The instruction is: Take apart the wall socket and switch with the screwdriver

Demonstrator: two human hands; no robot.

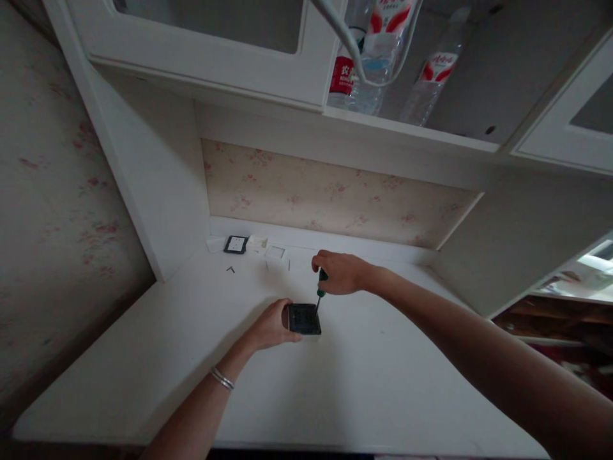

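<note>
My left hand grips the left side of a wall socket, a small square black-faced unit with a pale body beneath, on the white desk. In my right hand is a screwdriver with a green handle, held upright and a little tilted. Its tip meets the right part of the black face; the exact spot is too small to make out. My right fingers wrap round the handle and hide part of it.
At the back left of the desk lie a white socket with a dark frame, a pale frame and several thin strips. Overhead, an open cabinet holds plastic bottles, and a cable hangs down.
</note>
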